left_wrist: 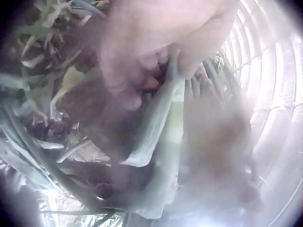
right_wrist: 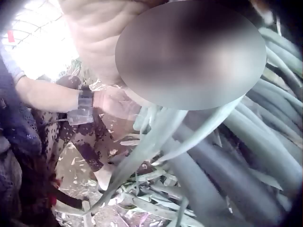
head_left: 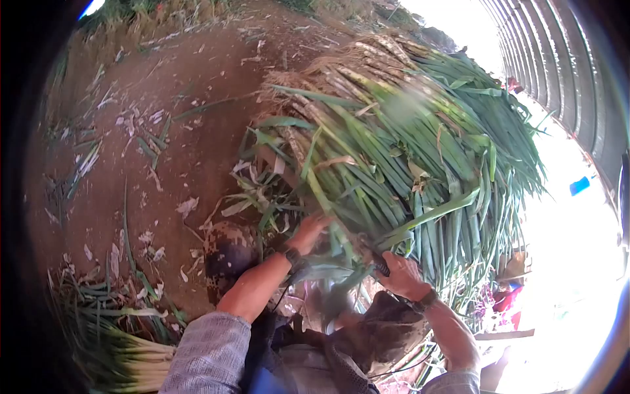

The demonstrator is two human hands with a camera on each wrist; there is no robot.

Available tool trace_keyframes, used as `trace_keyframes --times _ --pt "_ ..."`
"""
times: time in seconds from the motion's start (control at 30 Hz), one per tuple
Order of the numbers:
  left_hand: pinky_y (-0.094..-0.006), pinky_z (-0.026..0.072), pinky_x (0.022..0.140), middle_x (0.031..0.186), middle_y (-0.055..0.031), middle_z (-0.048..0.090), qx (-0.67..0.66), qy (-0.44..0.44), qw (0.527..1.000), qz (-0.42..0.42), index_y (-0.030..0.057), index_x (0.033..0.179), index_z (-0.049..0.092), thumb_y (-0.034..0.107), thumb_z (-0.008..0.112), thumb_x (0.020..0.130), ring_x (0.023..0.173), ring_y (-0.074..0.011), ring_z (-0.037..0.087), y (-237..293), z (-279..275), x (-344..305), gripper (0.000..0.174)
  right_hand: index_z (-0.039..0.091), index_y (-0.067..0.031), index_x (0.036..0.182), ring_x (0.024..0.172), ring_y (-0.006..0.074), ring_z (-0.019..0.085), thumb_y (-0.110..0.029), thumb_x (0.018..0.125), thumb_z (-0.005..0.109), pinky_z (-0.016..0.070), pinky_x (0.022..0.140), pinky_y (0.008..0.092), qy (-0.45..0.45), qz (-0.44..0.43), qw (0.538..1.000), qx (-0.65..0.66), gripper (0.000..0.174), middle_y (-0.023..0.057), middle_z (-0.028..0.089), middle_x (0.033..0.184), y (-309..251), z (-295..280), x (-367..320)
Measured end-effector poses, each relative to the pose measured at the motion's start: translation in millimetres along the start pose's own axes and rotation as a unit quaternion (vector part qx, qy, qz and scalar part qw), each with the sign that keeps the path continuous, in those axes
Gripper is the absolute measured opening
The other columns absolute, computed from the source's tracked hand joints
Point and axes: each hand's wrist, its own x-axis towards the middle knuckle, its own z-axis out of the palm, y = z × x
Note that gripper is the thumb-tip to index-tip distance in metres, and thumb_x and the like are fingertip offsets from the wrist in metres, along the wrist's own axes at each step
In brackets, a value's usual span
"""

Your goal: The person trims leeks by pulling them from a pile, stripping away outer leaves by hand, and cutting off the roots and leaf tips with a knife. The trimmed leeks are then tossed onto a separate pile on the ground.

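Observation:
My left hand (head_left: 310,233) pinches a green onion (left_wrist: 158,120) between thumb and fingers in the left wrist view. Its flat green leaves hang below the fingers, with pale cut-looking ends. To the right, my right hand (head_left: 403,278) grips the black ribbed handle (head_left: 381,265) of a tool. The tool's front end lies close to the left hand and blurs into the leaves. In the right wrist view a blurred patch covers most of the right hand, and long green leaves (right_wrist: 161,135) show below it. Both hands are at the near edge of a large green onion pile (head_left: 420,164).
Brown soil (head_left: 170,157) strewn with peelings lies to the left. A bundle of green onions with white stems (head_left: 147,361) is at the lower left. My knees in patterned trousers (head_left: 230,253) are beneath the arms. A ribbed translucent wall (head_left: 558,59) curves along the right.

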Motion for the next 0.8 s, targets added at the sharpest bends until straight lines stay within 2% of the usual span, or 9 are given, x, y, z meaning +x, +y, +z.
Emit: trace_keyframes --times 0.17,0.23,0.27,0.47,0.6,0.67,0.73,0.77,0.8 --pt "-0.0314 0.0450 0.087 0.111 -0.0032 0.063 0.001 -0.017 0.997 0.073 0.0057 0.121 0.061 0.023 0.063 0.093 0.099 -0.0152 0.057 -13.0 -3.5 4.9 0.033 0.054 -0.0097 0.106 0.074 0.0403 0.064 -0.032 0.081 0.072 0.0502 0.063 0.0496 0.010 -0.002 0.999 -0.038 0.039 0.0182 0.067 0.081 4.0 1.4 -9.3" --pt "-0.0319 0.0471 0.082 0.104 -0.0029 0.064 0.028 0.018 0.998 0.056 0.0053 0.114 0.064 0.024 0.065 0.092 0.093 -0.0138 0.058 -10.3 -1.8 -4.2 0.029 0.056 -0.0082 0.095 0.074 0.0432 0.063 -0.032 0.082 0.066 0.0478 0.062 0.0528 0.024 -0.002 1.000 -0.019 0.029 0.0204 0.066 0.081 -1.4 0.3 -17.4" --pt "-0.0319 0.0471 0.082 0.104 -0.0029 0.064 0.023 0.020 0.998 0.062 0.0053 0.114 0.064 0.024 0.065 0.092 0.093 -0.0138 0.058 -16.1 -3.5 -1.4 0.029 0.056 -0.0082 0.095 0.074 0.0432 0.063 -0.032 0.082 0.066 0.0478 0.062 0.0528 0.024 -0.007 0.999 -0.025 0.029 0.0204 0.066 0.081 -0.4 -3.7 -17.4" --pt "-0.0267 0.0444 0.050 0.088 0.0008 0.064 0.039 0.051 0.996 0.057 0.0085 0.109 0.068 0.022 0.066 0.090 0.071 -0.0094 0.058 -26.8 -7.0 -4.3 0.024 0.058 -0.0098 0.100 0.071 0.0398 0.064 -0.030 0.081 0.071 0.0486 0.061 0.0482 0.009 -0.014 1.000 -0.017 0.031 0.0166 0.065 0.077 10.1 12.0 -14.3" --pt "-0.0280 0.0455 0.050 0.087 -0.0001 0.066 0.038 0.022 0.999 0.031 0.0071 0.108 0.070 0.021 0.066 0.090 0.069 -0.0101 0.058 -32.9 -10.1 -5.0 0.023 0.058 -0.0088 0.100 0.072 0.0403 0.064 -0.029 0.081 0.070 0.0490 0.062 0.0486 0.013 -0.020 1.000 0.003 0.031 0.0173 0.066 0.079 1.2 14.7 -20.9" --pt "-0.0304 0.0462 0.050 0.081 -0.0013 0.067 0.079 0.008 0.988 0.131 0.0053 0.103 0.071 0.022 0.064 0.091 0.064 -0.0105 0.058 -30.1 -2.0 -8.4 0.022 0.059 -0.0087 0.104 0.076 0.0414 0.064 -0.029 0.080 0.069 0.0491 0.065 0.0504 -0.012 0.041 0.999 0.018 0.033 0.0195 0.067 0.083 -1.2 9.8 -17.9" --pt "-0.0332 0.0421 0.050 0.069 -0.0049 0.061 0.151 0.056 0.984 0.077 0.0023 0.085 0.067 0.030 0.065 0.088 0.056 -0.0112 0.050 -28.2 1.4 -12.2 0.028 0.059 -0.0092 0.110 0.084 0.0434 0.064 -0.030 0.080 0.069 0.0492 0.070 0.0531 -0.004 0.039 0.999 0.018 0.039 0.0219 0.067 0.088 -5.5 9.0 -19.7" --pt "-0.0333 0.0393 0.049 0.068 -0.0053 0.059 0.163 0.084 0.975 0.127 0.0024 0.082 0.065 0.032 0.066 0.087 0.055 -0.0116 0.046 -43.5 -5.4 -1.0 0.030 0.059 -0.0083 0.109 0.082 0.0441 0.064 -0.030 0.079 0.069 0.0497 0.070 0.0531 0.004 0.030 0.999 0.043 0.038 0.0210 0.068 0.086 -12.6 3.6 -17.7" --pt "-0.0334 0.0407 0.049 0.068 -0.0046 0.061 0.242 0.042 0.945 0.218 0.0019 0.085 0.066 0.028 0.067 0.087 0.054 -0.0116 0.049 -43.9 -10.1 -0.4 0.026 0.059 -0.0077 0.107 0.080 0.0441 0.064 -0.028 0.078 0.070 0.0496 0.069 0.0530 0.011 0.015 0.999 0.048 0.038 0.0209 0.068 0.083 0.7 15.3 -13.5"
